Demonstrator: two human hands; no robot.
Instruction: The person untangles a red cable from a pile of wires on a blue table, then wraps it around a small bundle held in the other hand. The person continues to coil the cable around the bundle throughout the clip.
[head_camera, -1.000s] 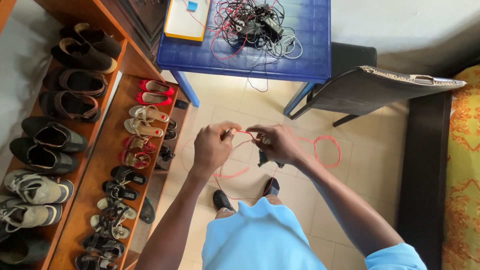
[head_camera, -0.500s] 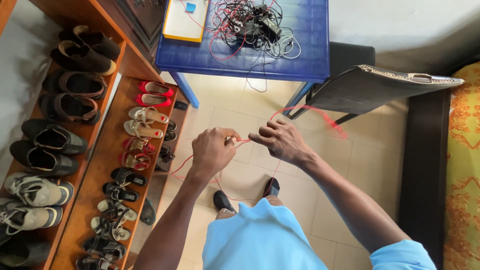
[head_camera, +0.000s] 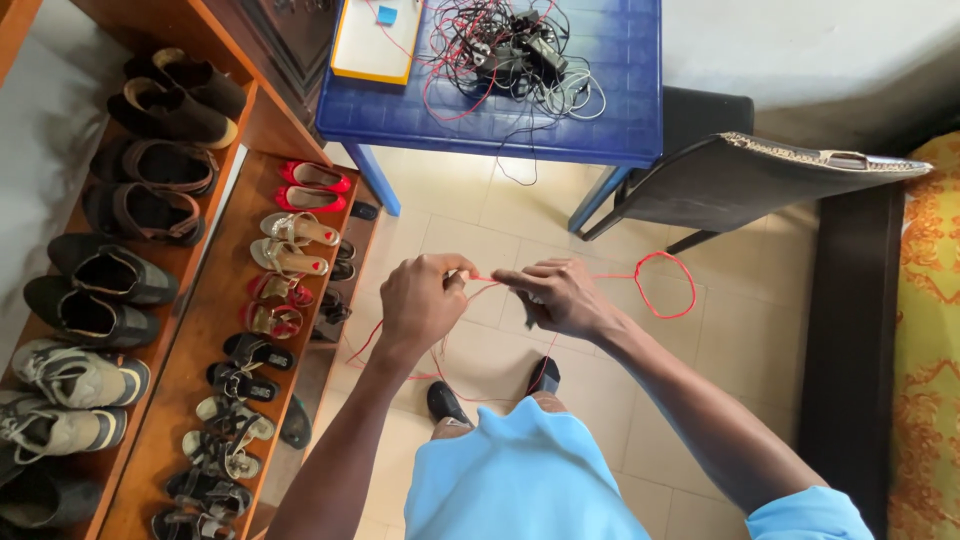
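Note:
My left hand (head_camera: 422, 300) and my right hand (head_camera: 556, 294) are close together over the tiled floor, both pinching a thin red wire (head_camera: 668, 285). A short stretch of the wire runs taut between the two hands. To the right of my right hand it curls into a loop in the air. More of it hangs slack below my left hand and trails toward my feet. A small dark part shows under my right palm; I cannot tell what it is.
A blue plastic table (head_camera: 610, 90) ahead carries a tangle of wires and small devices (head_camera: 515, 50) and a yellow-edged white board (head_camera: 375, 40). A wooden shoe rack (head_camera: 195, 330) full of shoes stands on the left. A dark chair (head_camera: 730, 175) and a patterned sofa (head_camera: 925, 350) are on the right.
The red wire's free end swung up toward the chair, then came back as a round loop right of my right hand. Both hands stayed close together, my right hand dropping slightly.

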